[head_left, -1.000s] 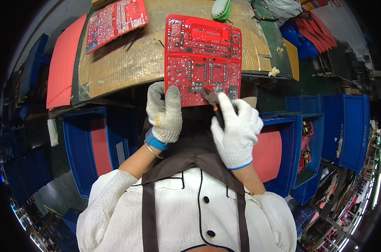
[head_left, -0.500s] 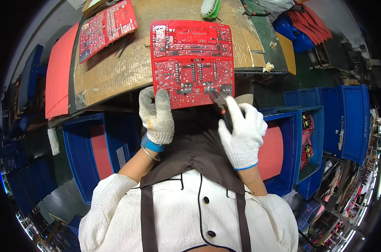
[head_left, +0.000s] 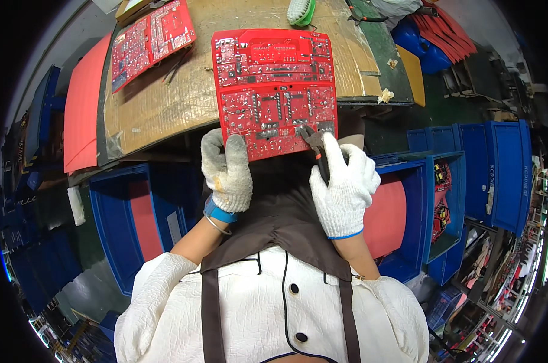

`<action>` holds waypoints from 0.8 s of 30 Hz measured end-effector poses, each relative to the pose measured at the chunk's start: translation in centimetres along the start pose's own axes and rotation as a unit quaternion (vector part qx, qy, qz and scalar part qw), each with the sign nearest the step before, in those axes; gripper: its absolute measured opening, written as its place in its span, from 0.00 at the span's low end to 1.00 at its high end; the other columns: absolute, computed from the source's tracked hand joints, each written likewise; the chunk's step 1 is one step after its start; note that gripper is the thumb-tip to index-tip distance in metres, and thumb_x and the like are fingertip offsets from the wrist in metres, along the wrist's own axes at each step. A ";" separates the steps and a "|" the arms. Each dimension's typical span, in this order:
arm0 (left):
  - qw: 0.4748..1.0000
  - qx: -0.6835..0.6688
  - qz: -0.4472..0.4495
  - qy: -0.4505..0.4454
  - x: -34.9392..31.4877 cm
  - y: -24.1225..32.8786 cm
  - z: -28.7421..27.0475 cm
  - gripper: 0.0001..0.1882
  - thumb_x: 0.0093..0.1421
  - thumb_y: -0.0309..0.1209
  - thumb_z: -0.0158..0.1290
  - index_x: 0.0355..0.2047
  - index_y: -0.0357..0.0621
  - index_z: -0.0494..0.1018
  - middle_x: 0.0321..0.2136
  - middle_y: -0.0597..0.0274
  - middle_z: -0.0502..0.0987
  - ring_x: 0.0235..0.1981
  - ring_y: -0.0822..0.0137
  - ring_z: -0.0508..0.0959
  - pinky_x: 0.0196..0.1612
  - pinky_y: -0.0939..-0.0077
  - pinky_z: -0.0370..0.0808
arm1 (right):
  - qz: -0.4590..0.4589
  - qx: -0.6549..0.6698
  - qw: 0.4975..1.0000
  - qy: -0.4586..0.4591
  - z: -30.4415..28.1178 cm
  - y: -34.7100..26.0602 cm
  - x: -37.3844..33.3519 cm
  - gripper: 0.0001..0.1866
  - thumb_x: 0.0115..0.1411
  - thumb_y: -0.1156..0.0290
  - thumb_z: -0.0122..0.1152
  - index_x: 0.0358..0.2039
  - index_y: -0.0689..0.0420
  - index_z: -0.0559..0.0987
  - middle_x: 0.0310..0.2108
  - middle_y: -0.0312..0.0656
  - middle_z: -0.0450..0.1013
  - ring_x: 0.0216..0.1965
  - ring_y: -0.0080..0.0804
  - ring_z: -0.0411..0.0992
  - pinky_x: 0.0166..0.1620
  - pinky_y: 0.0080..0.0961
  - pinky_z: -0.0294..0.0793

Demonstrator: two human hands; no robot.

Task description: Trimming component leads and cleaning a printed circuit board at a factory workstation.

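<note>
A red circuit board (head_left: 277,91), its face dotted with silvery solder spots, is held up in front of me, its far part over the table. My left hand (head_left: 228,172), in a greyish worn glove, grips its near left corner, thumb on the face. In my white-gloved right hand (head_left: 344,190) is a pair of side cutters (head_left: 315,145) with dark jaws and black-and-orange handles. Their jaws lie at the board's near right part, by a dark component area. My right index finger stretches along the tool toward the board's edge; whether the jaws touch is too small to tell.
A second red board (head_left: 153,42) lies on the cardboard-covered table (head_left: 165,115) at the far left. A green-backed brush (head_left: 301,12) lies at the far edge of view. Blue crates (head_left: 126,224) stand below on both sides; one at right (head_left: 446,242) holds boards.
The board has shifted slightly left and tilted a little. My right hand and the side cutters have moved slightly left with it; both hands keep their holds.
</note>
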State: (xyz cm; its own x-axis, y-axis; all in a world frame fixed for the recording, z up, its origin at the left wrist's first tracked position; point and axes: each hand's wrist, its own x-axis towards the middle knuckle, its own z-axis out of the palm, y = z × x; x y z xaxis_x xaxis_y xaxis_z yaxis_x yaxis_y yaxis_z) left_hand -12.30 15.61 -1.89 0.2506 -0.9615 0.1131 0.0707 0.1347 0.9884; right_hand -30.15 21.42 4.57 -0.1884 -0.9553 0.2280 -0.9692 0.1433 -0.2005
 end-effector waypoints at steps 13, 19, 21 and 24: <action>1.000 -0.007 0.000 -0.002 -0.2 -0.1 0.1 0.14 0.72 0.38 0.58 0.46 0.39 0.72 0.38 0.67 0.76 0.37 0.79 0.72 0.42 0.79 0.74 | 0.009 0.011 1.000 0.001 0.3 -0.2 -1.1 0.34 0.53 0.66 0.72 0.63 0.48 0.78 0.48 0.42 0.72 0.51 0.45 0.69 0.54 0.45 0.66; 0.999 0.021 0.032 0.002 -0.2 -0.5 -0.1 0.13 0.71 0.36 0.58 0.46 0.39 0.72 0.38 0.67 0.76 0.38 0.78 0.73 0.43 0.79 0.73 | 0.023 0.029 0.998 -0.044 0.5 0.4 -1.2 0.33 0.57 0.67 0.69 0.64 0.50 0.75 0.43 0.42 0.75 0.44 0.44 0.74 0.46 0.41 0.74; 1.000 0.011 0.029 -0.002 -0.2 -0.4 0.3 0.13 0.71 0.36 0.58 0.46 0.39 0.72 0.38 0.67 0.76 0.37 0.78 0.72 0.43 0.79 0.73 | 0.017 0.049 0.997 -0.051 0.4 0.1 -1.4 0.32 0.57 0.68 0.69 0.64 0.50 0.75 0.42 0.44 0.75 0.44 0.45 0.74 0.46 0.41 0.75; 0.999 0.016 0.035 0.001 -0.3 -0.3 0.2 0.13 0.71 0.36 0.58 0.46 0.39 0.72 0.38 0.67 0.76 0.37 0.77 0.72 0.44 0.78 0.73 | 0.018 0.087 0.994 -0.065 0.1 0.0 -1.0 0.31 0.59 0.69 0.67 0.64 0.52 0.75 0.41 0.46 0.74 0.43 0.47 0.75 0.46 0.40 0.76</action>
State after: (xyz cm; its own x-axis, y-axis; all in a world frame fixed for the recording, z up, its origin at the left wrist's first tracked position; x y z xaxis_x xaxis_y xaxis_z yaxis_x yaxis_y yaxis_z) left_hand -12.55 15.77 -2.24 0.2566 -0.9492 0.1821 0.0223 0.1942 0.9807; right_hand -29.97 22.37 4.29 -0.1903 -0.9771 0.0955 -0.9179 0.1426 -0.3704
